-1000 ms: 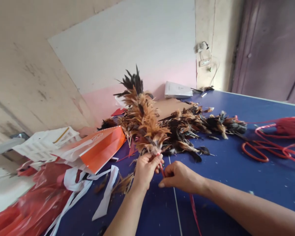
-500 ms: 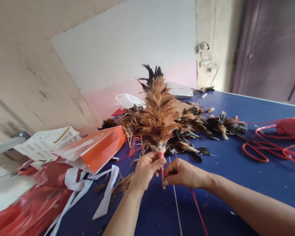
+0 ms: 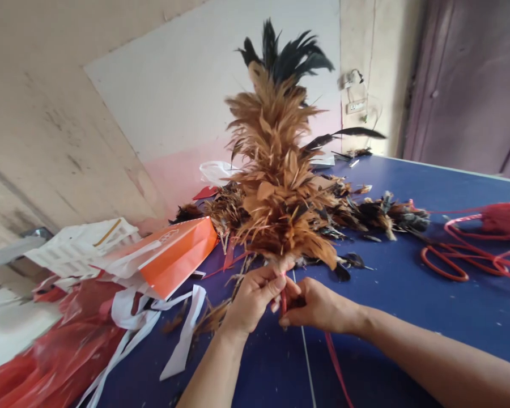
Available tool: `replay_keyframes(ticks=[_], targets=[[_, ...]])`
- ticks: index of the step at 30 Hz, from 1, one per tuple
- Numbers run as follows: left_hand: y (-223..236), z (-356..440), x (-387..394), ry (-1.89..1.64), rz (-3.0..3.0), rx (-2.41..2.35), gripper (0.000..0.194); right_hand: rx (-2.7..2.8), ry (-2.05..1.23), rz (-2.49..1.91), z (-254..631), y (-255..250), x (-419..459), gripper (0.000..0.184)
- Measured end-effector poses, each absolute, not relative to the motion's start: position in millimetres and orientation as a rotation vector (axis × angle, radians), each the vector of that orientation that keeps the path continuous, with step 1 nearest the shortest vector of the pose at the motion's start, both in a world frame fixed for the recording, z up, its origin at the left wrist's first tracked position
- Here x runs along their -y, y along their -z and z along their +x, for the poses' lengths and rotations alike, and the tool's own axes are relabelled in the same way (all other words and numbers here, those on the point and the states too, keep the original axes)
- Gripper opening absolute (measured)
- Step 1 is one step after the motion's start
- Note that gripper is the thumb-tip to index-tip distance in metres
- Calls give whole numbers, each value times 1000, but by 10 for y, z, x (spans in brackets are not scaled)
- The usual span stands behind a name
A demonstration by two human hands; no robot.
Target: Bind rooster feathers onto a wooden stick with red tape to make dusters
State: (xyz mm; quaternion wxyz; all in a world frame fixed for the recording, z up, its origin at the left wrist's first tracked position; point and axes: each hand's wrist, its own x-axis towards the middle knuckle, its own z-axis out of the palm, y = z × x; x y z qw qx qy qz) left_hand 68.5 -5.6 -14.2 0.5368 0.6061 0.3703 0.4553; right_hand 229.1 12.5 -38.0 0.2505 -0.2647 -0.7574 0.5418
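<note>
A feather duster point(image 3: 276, 164) with brown feathers and a black tuft at its top stands raised in front of me. My left hand point(image 3: 255, 294) is closed around the neck of its thin stick, just below the lowest feathers. Lower on the red-wrapped stick point(image 3: 284, 300), my right hand point(image 3: 323, 306) pinches near the bottom end with thumb and fingers. A red plastic string point(image 3: 338, 368) trails from beneath my right hand toward the front; its path inside the fingers is hidden. One long black feather point(image 3: 359, 132) juts out to the duster's right.
Loose brown and black feathers point(image 3: 378, 215) lie across the blue table point(image 3: 450, 317) behind the duster. A red string bundle point(image 3: 504, 221) with loose loops lies at right. At left are an orange-and-white bag point(image 3: 181, 255), white strips point(image 3: 187, 334) and red plastic sheeting point(image 3: 68, 345).
The duster has tipped up toward me, so its black top now stands much higher against the wall. Both hands keep nearly the same places on the stick. The string has shifted slightly left.
</note>
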Motion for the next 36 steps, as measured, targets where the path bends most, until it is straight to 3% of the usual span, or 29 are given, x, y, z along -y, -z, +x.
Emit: replay_keyframes(ticks=[3, 9, 19, 27, 32, 36], targets=[[149, 758, 58, -1159, 1473, -944, 23, 2100, -1269, -834, 2275, 385, -134, 11], [203, 820, 43, -1357, 1538, -1222, 20, 2147, -1074, -997, 2257, 406, -152, 16], [96, 641, 70, -1140, 1368, -843, 26, 2072, -1504, -722, 2339, 332, -148, 37], [192, 739, 4, -1406, 1351, -1087, 21, 2065, -1360, -836, 2344, 338, -190, 40], [153, 665, 32, -1134, 1413, -992, 36, 2056, -1496, -684, 2304, 357, -144, 39], [135, 638, 47, -1027, 1402, -883, 31, 1965, -1607, -525, 2250, 357, -93, 37]])
